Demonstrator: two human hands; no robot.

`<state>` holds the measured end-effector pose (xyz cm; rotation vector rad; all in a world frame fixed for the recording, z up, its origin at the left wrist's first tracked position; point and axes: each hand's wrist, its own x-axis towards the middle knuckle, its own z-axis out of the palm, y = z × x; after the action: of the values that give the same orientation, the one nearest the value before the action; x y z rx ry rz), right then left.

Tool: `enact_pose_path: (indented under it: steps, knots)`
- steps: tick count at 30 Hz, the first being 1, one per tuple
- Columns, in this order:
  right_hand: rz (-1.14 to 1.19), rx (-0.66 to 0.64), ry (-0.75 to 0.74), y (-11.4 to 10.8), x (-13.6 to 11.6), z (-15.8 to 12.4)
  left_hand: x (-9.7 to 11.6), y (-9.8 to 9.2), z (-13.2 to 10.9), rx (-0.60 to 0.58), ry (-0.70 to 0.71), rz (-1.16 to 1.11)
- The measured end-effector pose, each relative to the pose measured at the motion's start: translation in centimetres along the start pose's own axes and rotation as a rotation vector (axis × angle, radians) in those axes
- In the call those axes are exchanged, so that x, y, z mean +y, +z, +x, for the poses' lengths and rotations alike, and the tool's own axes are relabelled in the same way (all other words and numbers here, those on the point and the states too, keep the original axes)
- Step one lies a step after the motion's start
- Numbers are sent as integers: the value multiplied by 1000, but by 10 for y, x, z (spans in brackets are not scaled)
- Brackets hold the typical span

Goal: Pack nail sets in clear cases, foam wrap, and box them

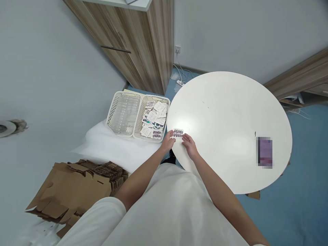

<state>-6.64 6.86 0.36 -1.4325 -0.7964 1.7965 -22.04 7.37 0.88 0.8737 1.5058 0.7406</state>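
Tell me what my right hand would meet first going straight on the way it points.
Likely the card of purplish ovals, right at your right hand; whether they already touch is unclear.

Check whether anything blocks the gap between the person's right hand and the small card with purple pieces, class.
Nothing visible does. The right hand's fingertips are at the card's right edge; whether they touch is too small to tell. The left hand is at the opposite edge.
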Motion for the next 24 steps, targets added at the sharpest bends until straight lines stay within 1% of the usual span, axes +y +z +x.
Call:
enact_pose_path:
  steps: [4, 10, 15, 20, 24]
  knots:
    - [7, 12, -2, 6, -5, 10, 1, -6, 8, 4, 20, -12]
    - [17, 6, -2, 10, -9, 13, 3, -9, 12, 4, 36, -8]
    - [-24, 17, -17, 10, -9, 13, 6, -10, 12, -1, 26, 10]
    - [-8, 16, -25, 9, -10, 10, 6, -8, 9, 25, 26, 12]
    - [-12, 3, -32, 3, -13, 2, 6, -6, 1, 59, 42, -8]
